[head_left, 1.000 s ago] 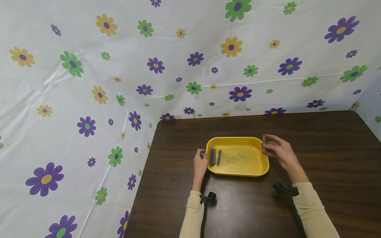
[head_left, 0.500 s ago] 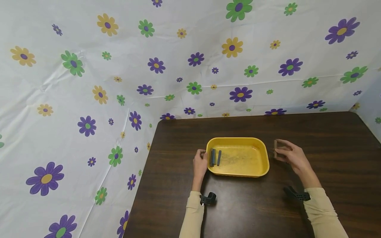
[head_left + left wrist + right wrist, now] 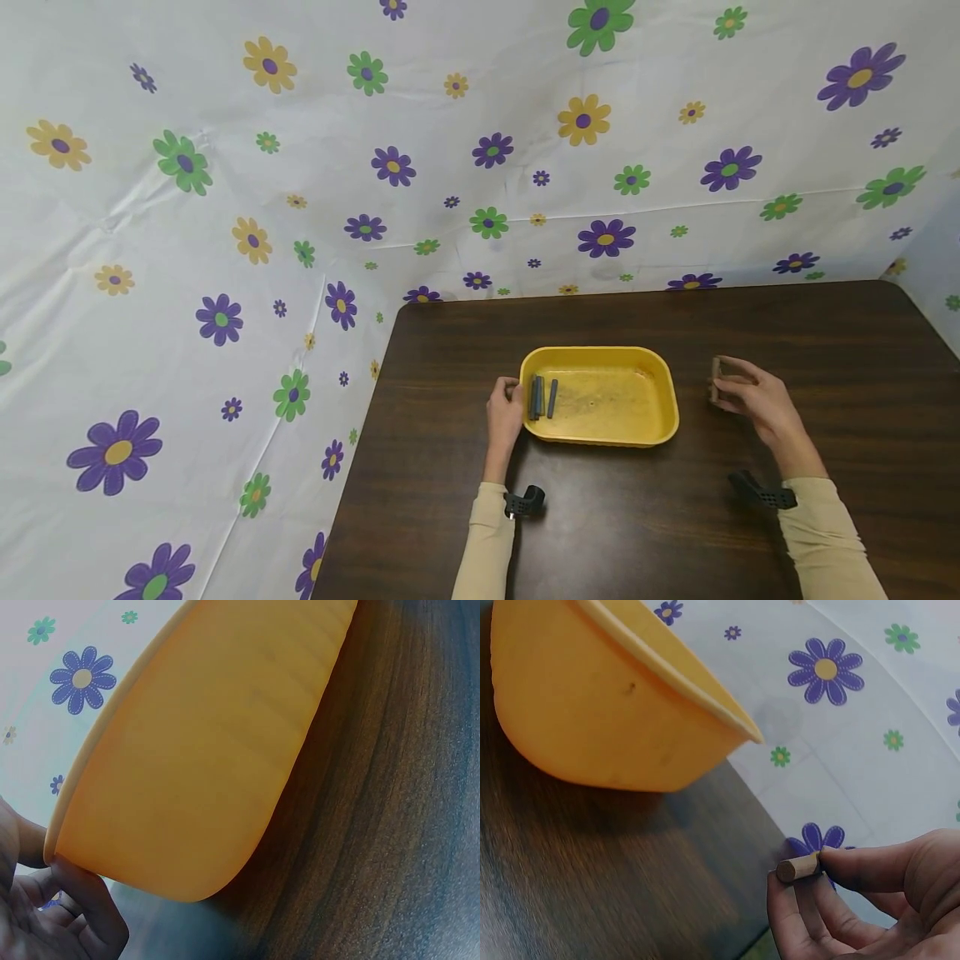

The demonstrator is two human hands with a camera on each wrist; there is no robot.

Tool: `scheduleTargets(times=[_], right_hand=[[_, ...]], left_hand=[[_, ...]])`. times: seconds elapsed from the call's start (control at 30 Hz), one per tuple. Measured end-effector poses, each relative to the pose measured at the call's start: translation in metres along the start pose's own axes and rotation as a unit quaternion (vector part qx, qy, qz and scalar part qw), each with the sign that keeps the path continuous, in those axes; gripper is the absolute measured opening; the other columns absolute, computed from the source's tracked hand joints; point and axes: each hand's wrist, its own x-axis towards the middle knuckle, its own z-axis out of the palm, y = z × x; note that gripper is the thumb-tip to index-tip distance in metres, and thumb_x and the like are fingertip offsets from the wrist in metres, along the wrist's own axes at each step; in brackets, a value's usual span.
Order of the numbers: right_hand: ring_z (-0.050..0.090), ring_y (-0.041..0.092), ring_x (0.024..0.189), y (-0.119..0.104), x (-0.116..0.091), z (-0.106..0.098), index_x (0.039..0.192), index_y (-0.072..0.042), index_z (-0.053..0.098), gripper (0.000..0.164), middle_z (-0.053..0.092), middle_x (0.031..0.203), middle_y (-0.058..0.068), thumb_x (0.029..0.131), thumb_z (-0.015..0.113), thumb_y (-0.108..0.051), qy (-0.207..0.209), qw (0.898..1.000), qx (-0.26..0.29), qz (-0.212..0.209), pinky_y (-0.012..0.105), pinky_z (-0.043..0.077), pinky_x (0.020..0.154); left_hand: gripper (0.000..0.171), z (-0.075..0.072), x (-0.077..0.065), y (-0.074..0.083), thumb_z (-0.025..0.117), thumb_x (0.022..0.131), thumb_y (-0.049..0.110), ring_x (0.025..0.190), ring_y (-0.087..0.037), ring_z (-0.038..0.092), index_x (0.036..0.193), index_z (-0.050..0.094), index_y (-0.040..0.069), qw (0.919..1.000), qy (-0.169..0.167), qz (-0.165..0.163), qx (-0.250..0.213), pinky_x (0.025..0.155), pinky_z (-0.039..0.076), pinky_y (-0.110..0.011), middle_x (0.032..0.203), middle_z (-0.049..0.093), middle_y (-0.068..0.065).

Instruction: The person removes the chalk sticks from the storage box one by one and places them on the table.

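Stick [image 3: 799,868], tan, round-ended, pinched in my right grip [image 3: 761,400]: thumb on one side, fingertips on the other, gap closed down to its thickness. It sits at the fingertips, on the left of that grip as the head view shows it. Can't tell if it clears the counter [image 3: 622,517] below.

Handling, my read: light, stiff, dull-surfaced so low slip. Could be brittle if it's chalk-like; material unconfirmed. Best hold is mid-length, thumb against two fingers, light squeeze, no bending load.

Yellow tray [image 3: 611,408] is left of my right grip, near but not touching it. Left grip [image 3: 504,414] has the tray's end rim pinched, fingers curled. Tray looks like thin rigid plastic, light, likely to slide if the rim gets pulled; the rolled rim is the place to take it.

Inside, just right of my left grip: a few dark sticks [image 3: 552,399], exact count unclear. Beyond both grips, flower-print sheet [image 3: 525,83] behind the counter.
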Motion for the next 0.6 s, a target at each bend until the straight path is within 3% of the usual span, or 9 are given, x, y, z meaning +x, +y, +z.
scheduleTargets(times=[0.2,0.37,0.6], right_hand=[[0.069,0.002,0.085,0.004,0.000,-0.006,0.160,0.002,0.030,0.066,0.068,0.096,-0.020,0.104,0.063,-0.009,0.010,1.000,0.012,-0.008,0.024,0.059,0.072],[0.066,-0.001,0.084,0.008,-0.001,-0.012,0.160,-0.002,0.035,0.061,0.064,0.096,-0.024,0.105,0.060,-0.009,0.025,0.999,-0.029,-0.014,0.023,0.059,0.072],[0.064,-0.004,0.084,0.011,0.000,-0.017,0.158,0.004,0.033,0.060,0.060,0.094,-0.025,0.105,0.059,-0.007,0.043,0.996,-0.078,-0.015,0.025,0.059,0.074]], left_hand=[[0.014,0.000,0.000,-0.001,0.060,0.105,0.010,0.074,-0.016,0.058,0.112,0.067,0.001,1.0000,0.002,0.001,0.006,0.066,0.048,-0.035,0.090,0.067,-0.008],[0.013,0.001,0.000,-0.001,0.060,0.104,0.010,0.074,-0.016,0.057,0.111,0.067,0.001,1.0000,0.002,-0.002,0.007,0.067,0.048,-0.035,0.089,0.067,-0.007],[0.013,0.000,0.000,0.000,0.060,0.105,0.010,0.072,-0.015,0.056,0.111,0.067,0.001,1.0000,0.002,-0.005,0.006,0.066,0.047,-0.034,0.088,0.066,-0.006]])
